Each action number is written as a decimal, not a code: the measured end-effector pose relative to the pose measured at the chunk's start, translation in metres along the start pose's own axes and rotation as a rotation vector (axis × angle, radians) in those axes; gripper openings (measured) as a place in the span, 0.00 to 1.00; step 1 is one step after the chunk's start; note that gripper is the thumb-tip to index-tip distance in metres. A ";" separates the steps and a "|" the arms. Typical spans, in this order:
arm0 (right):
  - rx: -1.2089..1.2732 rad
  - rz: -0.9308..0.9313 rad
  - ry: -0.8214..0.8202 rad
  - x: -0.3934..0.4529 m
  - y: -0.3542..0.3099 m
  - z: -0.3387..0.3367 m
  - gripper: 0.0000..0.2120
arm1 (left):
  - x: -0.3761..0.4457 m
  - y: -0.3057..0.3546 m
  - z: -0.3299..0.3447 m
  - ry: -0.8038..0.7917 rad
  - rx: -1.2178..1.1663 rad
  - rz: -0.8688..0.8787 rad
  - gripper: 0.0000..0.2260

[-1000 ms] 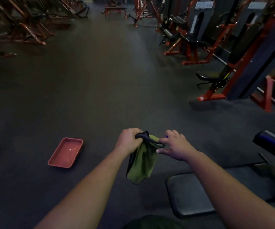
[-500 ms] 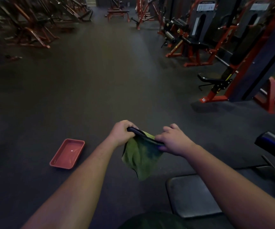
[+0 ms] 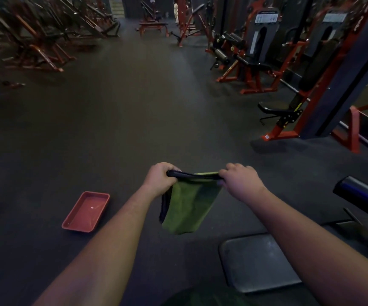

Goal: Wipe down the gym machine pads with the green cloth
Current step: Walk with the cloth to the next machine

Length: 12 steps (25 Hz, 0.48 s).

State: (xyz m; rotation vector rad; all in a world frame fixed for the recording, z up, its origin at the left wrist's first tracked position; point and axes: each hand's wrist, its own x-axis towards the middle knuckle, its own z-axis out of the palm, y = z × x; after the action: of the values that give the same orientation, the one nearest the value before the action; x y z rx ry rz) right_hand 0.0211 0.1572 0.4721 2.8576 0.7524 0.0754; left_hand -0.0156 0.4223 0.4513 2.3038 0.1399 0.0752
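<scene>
The green cloth [image 3: 187, 208] with a dark edge hangs in the air in front of me, stretched flat between both hands. My left hand [image 3: 159, 178] grips its top left corner, and my right hand [image 3: 240, 182] grips the top right corner. Below my right forearm lies a dark seat pad [image 3: 253, 261] of the machine beside me. A dark roller pad [image 3: 362, 195] sticks out at the right edge. The cloth touches neither pad.
A red tray [image 3: 85, 212] lies on the dark rubber floor to my left. Red-framed machines [image 3: 256, 69] line the right side, more benches [image 3: 41, 47] stand at the far left. A wide floor aisle runs ahead.
My hands have moved apart and pulled the cloth's top edge taut, so the bunched cloth now hangs spread out. Both hands rose slightly in view.
</scene>
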 end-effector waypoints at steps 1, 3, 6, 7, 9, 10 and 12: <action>0.101 0.044 0.086 -0.001 0.004 -0.003 0.16 | 0.000 -0.001 -0.003 0.020 -0.071 -0.035 0.12; 0.308 0.100 0.171 -0.003 0.011 -0.008 0.13 | -0.002 -0.003 -0.008 0.030 -0.229 -0.077 0.10; 0.851 0.150 0.203 -0.003 0.022 -0.013 0.15 | -0.006 0.000 -0.010 0.001 -0.454 -0.096 0.07; 1.069 0.156 0.225 -0.003 0.025 -0.018 0.19 | -0.007 0.002 -0.010 -0.022 -0.521 -0.099 0.06; 1.398 0.090 0.240 -0.002 0.029 -0.030 0.20 | -0.006 0.009 -0.012 -0.046 -0.628 -0.076 0.05; 1.492 0.050 0.270 -0.002 0.029 -0.035 0.19 | -0.004 0.014 -0.015 -0.044 -0.656 -0.048 0.07; 1.566 0.049 0.361 -0.001 0.028 -0.040 0.17 | 0.001 0.025 -0.023 -0.055 -0.621 0.023 0.09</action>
State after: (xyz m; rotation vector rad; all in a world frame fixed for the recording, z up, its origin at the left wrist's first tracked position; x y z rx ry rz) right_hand 0.0304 0.1392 0.5166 4.4205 1.1298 -0.0138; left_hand -0.0153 0.4227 0.4848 1.6859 0.0503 0.0575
